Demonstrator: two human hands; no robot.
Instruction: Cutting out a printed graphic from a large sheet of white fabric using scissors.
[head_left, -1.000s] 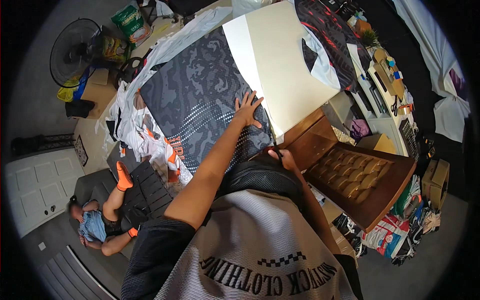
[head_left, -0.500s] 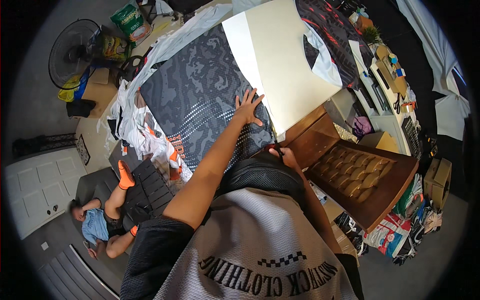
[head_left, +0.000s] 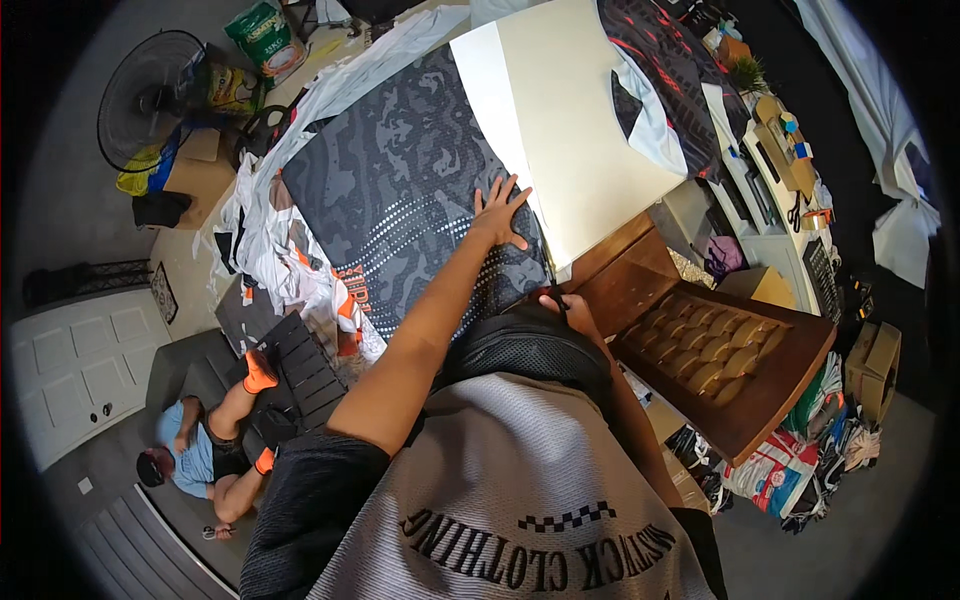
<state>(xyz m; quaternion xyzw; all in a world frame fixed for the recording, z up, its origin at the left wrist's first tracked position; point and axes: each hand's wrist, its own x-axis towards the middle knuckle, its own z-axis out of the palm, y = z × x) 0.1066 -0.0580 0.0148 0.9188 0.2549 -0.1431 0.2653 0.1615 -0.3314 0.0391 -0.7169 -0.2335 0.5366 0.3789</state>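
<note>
My left hand [head_left: 498, 217] lies flat with its fingers spread on a dark grey camouflage-patterned fabric piece [head_left: 390, 170]. Its fingertips reach the fabric's right edge, where a white strip [head_left: 490, 95] borders a cream board [head_left: 575, 130]. Close to my waist, my right hand [head_left: 574, 312] is closed around dark scissors [head_left: 557, 292], beside the fabric's near right corner. The fingers hide most of the scissors, and I cannot tell whether the blades touch the fabric. White dotted bands and orange lettering mark the fabric's near part.
A wooden chair [head_left: 720, 340] stands close on my right. White and orange scraps [head_left: 300, 270] heap along the table's left side. Black-and-red fabric [head_left: 670, 60] lies far right. A person [head_left: 195, 440] reclines on a sofa at lower left; a fan [head_left: 150, 100] stands far left.
My hands stay in nearly the same places; the dark scissors show more clearly above my right hand. On the sofa, the person has shifted their head and arms.
</note>
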